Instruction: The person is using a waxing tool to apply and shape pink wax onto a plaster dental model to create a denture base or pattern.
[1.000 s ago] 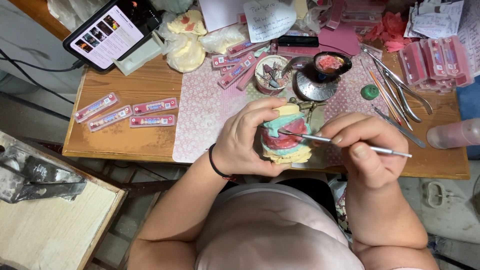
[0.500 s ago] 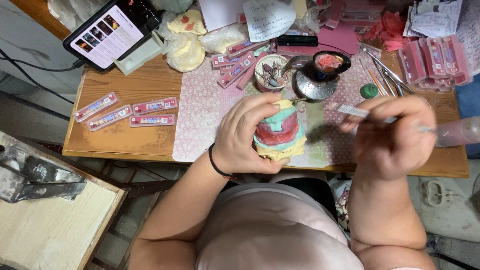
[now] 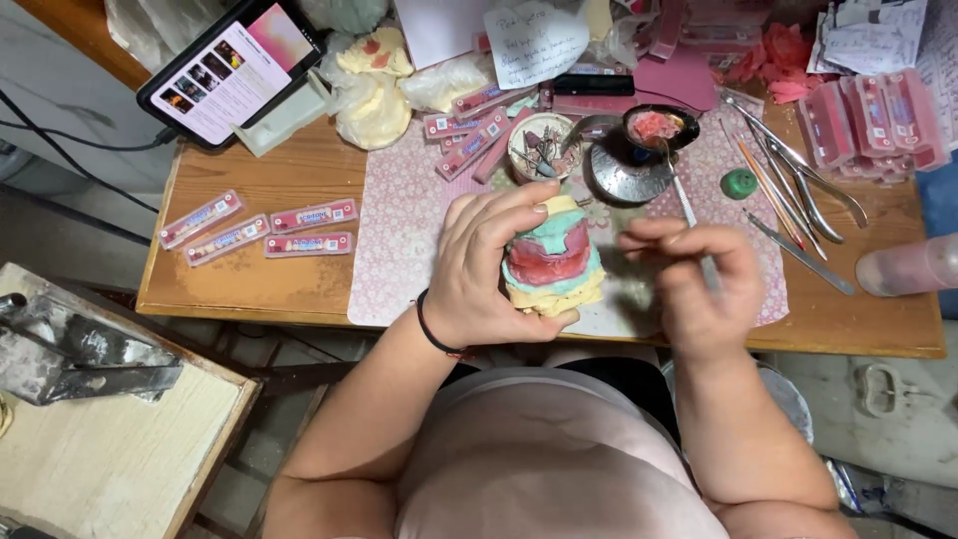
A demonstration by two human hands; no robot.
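Observation:
My left hand (image 3: 491, 262) grips a dental model (image 3: 555, 262) of yellow plaster and teal base with pink wax between, held upright over the table's front edge. My right hand (image 3: 699, 284), blurred, is just right of the model and holds a thin metal wax tool (image 3: 687, 212). The tool's tip points up toward a small black dish of pink wax (image 3: 657, 127) on a round metal stand (image 3: 627, 172). A black band circles my left wrist.
A wooden table (image 3: 299, 289) carries a flowered mat (image 3: 404, 230), three strips of tooth cards (image 3: 261, 228), a tablet (image 3: 232, 72), a cup of burs (image 3: 537, 145), metal instruments (image 3: 798, 190), pink boxes (image 3: 866, 118) and a pink bottle (image 3: 913, 265). A bench (image 3: 110, 449) stands lower left.
My right hand left the model, swung out right, and has come back with the tool now reaching toward the wax dish. My left hand kept hold of the model.

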